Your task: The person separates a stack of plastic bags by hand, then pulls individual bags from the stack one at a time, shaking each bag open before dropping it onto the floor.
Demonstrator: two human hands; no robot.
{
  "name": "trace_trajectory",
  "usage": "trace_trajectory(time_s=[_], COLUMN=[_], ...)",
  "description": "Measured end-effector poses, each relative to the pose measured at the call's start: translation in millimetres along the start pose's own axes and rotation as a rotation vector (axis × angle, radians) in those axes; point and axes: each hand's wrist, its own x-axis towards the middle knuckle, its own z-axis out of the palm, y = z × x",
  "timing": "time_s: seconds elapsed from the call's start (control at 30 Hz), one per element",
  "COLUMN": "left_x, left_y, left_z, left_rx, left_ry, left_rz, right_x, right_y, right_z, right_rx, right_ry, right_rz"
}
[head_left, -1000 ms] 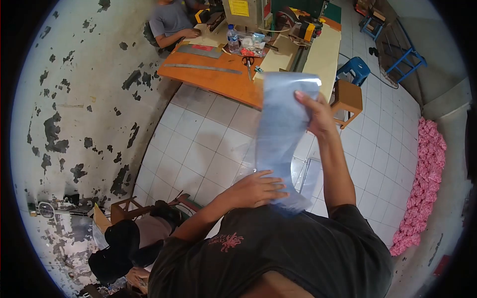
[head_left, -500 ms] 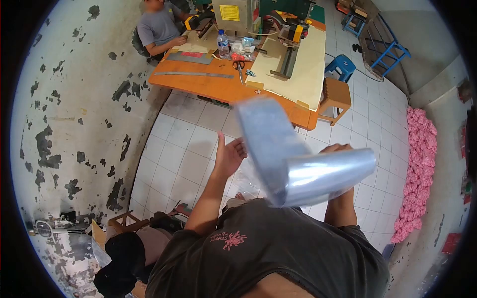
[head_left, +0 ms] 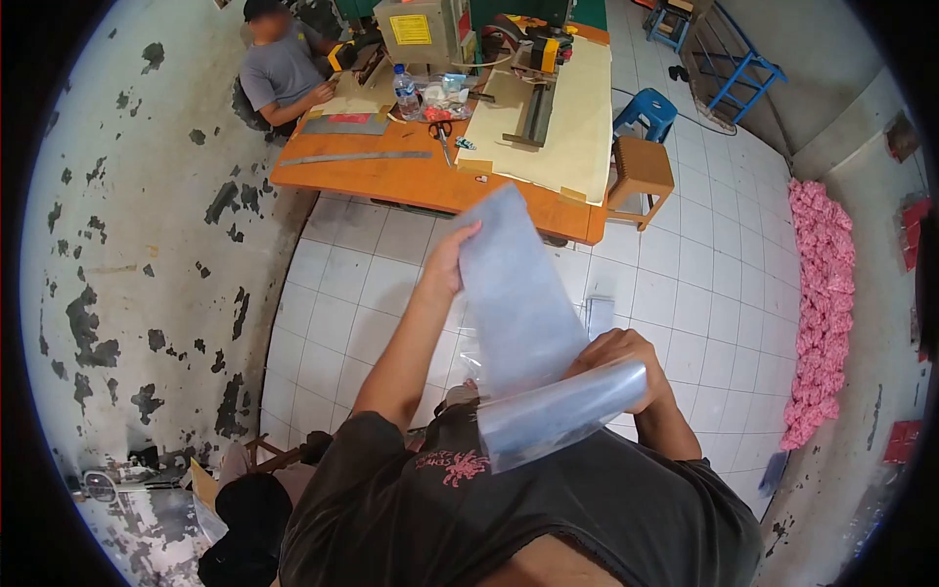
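A stack of clear plastic sheets (head_left: 518,293) is in front of my body, its near end curled over toward my chest. My left hand (head_left: 450,259) grips the upper left edge, the thumb lying on top and the other fingers hidden beneath. Closer to me, my right hand (head_left: 626,362) is closed on the right side of the plastic, at the curled part. The far end of the sheets lies flat and overlaps the near edge of the orange table (head_left: 391,186) in this view. Below, on the floor, is a small stack of plastic pieces (head_left: 600,315).
On the table are scissors (head_left: 442,140), a water bottle (head_left: 404,93), a metal strip (head_left: 357,157) and a machine (head_left: 416,34). Another person (head_left: 279,73) sits at its left side. A brown stool (head_left: 641,176) and blue stool (head_left: 648,112) stand right; a pink pile (head_left: 820,313) lines the wall.
My left hand, open and apart from the plastic before, now grips its upper left edge. The sheets have swung down and flattened at the far end; my right hand has moved lower and left.
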Motion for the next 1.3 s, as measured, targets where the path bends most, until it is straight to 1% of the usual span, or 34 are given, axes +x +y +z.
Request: trace_trajectory(time_s=[0.03, 0.07, 0.13, 0.17, 0.2, 0.23, 0.27, 0.33, 0.37, 0.4, 0.43, 0.47, 0.53, 0.57, 0.6, 0.67, 0.73, 0.77, 0.8, 0.83, 0.87, 0.9, 0.97, 1.0, 1.03, 1.07, 1.1, 1.13, 1.2, 1.23, 1.27, 1.3], left_x=[-1.0, -2.5, -14.8, -24.1, -33.8, -42.0, -50.4, -65.3, -68.6, -71.7, -76.1, -81.7, -96.1, -102.2, -112.9, -135.4, -146.6, -152.1, -154.6, -154.0, -152.8, -152.1, -152.5, -154.1, -155.4, -154.3, -152.5, -151.1, -152.8, -158.2, -160.7, -163.4], left_y=[14.1, 27.0, 48.5, 56.6, 64.2, 69.2, 70.0, 61.7, 50.5, 36.2, 26.1, 21.2, 15.3, 13.0, 7.3, -3.4, -11.8, -26.1, -40.2, -44.1, -46.5, -49.4, -61.5, -63.6, -60.7, -56.1, -52.5, -50.9, -47.1, -37.8, -34.2, -30.5], left_z=[11.2, 22.9, 51.2, 66.2, 81.9, 95.6, 107.8, 125.9, 130.5, 136.0, 138.9, 138.8, 134.0, 119.1, 116.4, 111.9, 106.5, 99.0, 91.4, 89.8, 88.7, 85.4, 60.0, 50.3, 46.7, 44.3, 43.7, 45.4, 53.1, 60.1, 57.6, 54.1], left_rx=[-0.032, -0.026, -0.016, -0.012, 0.021, 0.055, 0.060, 0.278, 0.283, 0.409, 0.534, 0.535, 0.645, 0.697, 0.699, 0.728, 0.977, 1.030, 1.074, 1.075, 1.096, 1.114, 1.132, 1.160, 1.161, 1.216, 1.270, 1.269, 1.608, 1.696, 1.694, 1.483], left_ry=[-0.079, -0.080, -0.071, -0.071, -0.068, -0.064, -0.060, -0.054, -0.049, -0.044, -0.042, -0.046, -0.144, -0.204, -0.200, -0.372, -0.594, -0.589, -0.580, -0.573, -0.677, -0.776, -0.739, -0.720, -0.716, -0.768, -0.822, -0.827, -0.731, -0.706, -0.711, -0.612], left_rz=[0.015, 0.014, 0.236, 0.232, 0.357, 0.480, 0.474, 0.620, 0.617, 0.749, 0.881, 0.878, 0.887, 0.847, 0.849, 0.870, 0.939, 0.732, 0.525, 0.534, 0.590, 0.645, 0.646, 0.643, 0.641, 0.566, 0.490, 0.492, 0.812, 0.745, 0.748, 0.703], right_x=[-7.3, -11.5, -8.5, -12.0, -15.6, -19.7, -22.8, -22.3, -17.8, -21.2, -29.8, -35.8, -23.1, -21.1, -11.1, 2.9, 34.5, 34.6, 30.6, 19.9, 13.7, 15.2, 15.7, 23.6, 40.3, 57.4, 73.3, 89.1, 120.0, 130.3, 137.5, 137.8], right_y=[2.5, 3.9, -2.3, -2.5, -2.9, -3.7, -2.5, 2.7, 3.3, 12.4, 30.4, 46.8, 76.4, 95.5, 100.6, 121.0, 121.5, 139.5, 171.5, 196.3, 211.4, 216.4, 224.5, 219.1, 202.0, 183.5, 169.0, 150.9, 90.6, 61.6, 39.0, 25.7], right_z=[-5.4, -9.0, -11.8, -13.5, -15.8, -18.3, -21.4, -34.4, -45.2, -54.8, -65.2, -74.7, -82.0, -90.7, -87.1, -89.1, -74.1, -83.0, -96.4, -96.6, -96.3, -99.3, -99.3, -100.6, -104.4, -108.0, -110.0, -109.6, -98.8, -93.0, -88.4, -90.6], right_rx=[-0.045, -0.090, -0.045, 0.074, 0.193, 0.199, 0.203, 0.193, 0.258, 0.261, 0.441, 0.618, 0.538, 0.606, 0.690, 0.754, 1.069, 1.014, 1.138, 1.088, 1.034, 1.029, 0.889, 0.895, 0.829, 0.762, 0.611, 0.458, 0.221, 0.109, -0.004, -0.038], right_ry=[0.037, 0.074, 0.092, 0.191, 0.289, 0.315, 0.323, 0.227, 0.073, 0.076, 0.163, 0.251, 0.737, 0.699, 0.790, 0.780, 0.534, 0.635, 0.541, 0.587, 0.632, 0.621, 0.578, 0.575, 0.548, 0.522, 0.573, 0.620, 0.640, 0.662, 0.682, 0.645], right_rz=[0.020, 0.039, 0.052, 0.042, 0.031, 0.072, 0.072, 0.011, 0.004, 0.002, -0.015, -0.031, 0.063, 0.114, 0.289, 0.612, 0.584, 0.726, 0.735, 0.796, 0.858, 0.869, 0.886, 0.893, 0.884, 0.872, 0.776, 0.679, 0.508, 0.447, 0.384, 0.307])
